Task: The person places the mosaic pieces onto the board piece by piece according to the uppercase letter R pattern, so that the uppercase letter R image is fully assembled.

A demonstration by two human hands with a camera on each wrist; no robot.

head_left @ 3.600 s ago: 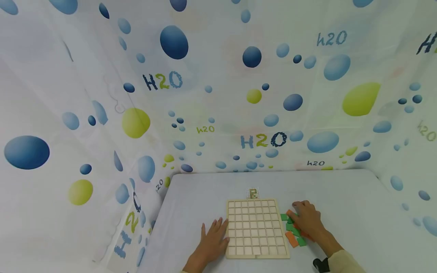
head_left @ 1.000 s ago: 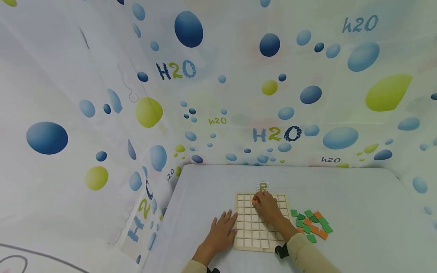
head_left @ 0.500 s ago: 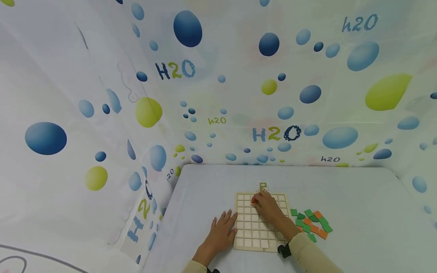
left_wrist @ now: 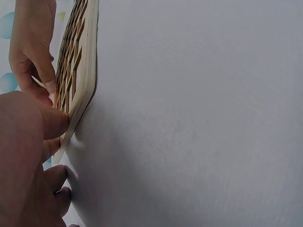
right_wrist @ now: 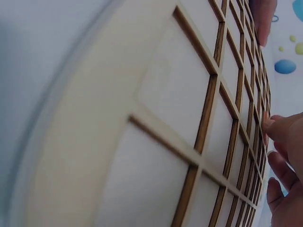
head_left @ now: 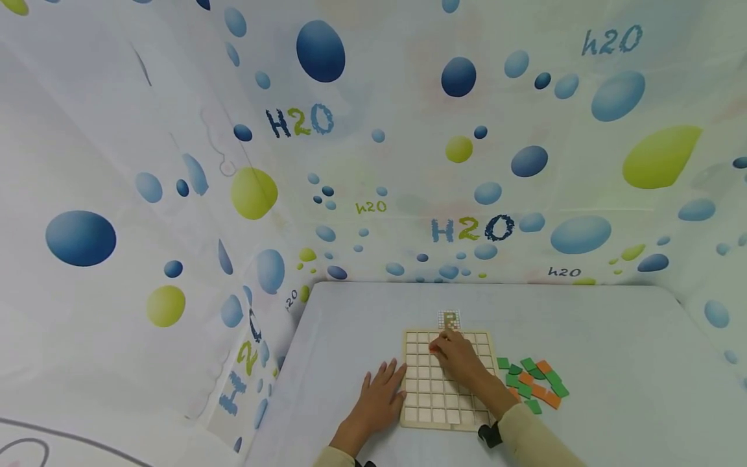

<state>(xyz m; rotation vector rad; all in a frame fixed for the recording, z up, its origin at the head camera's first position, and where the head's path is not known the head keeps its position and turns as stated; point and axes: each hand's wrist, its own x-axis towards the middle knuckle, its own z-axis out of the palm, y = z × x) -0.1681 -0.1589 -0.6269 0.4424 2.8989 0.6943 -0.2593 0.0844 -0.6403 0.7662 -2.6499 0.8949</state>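
A square wooden grid board with pale open cells lies on the white table. Over its upper-left cells my right hand pinches a small orange tile, mostly hidden by the fingertips. In the right wrist view the thumb and fingers of that hand meet on the tile at the far side of the grid. My left hand rests flat with spread fingers at the board's left edge. The left wrist view shows fingers of my left hand touching the wooden rim.
To the right of the board lies a loose pile of several green tiles and orange tiles. A small printed pattern card lies against the board's far edge. A printed curtain hangs behind the white table.
Since the oldest frame my right hand has gone left from the tile pile to the board, bringing an orange tile. In the last second it barely shifts. My left hand stays at the board's edge.
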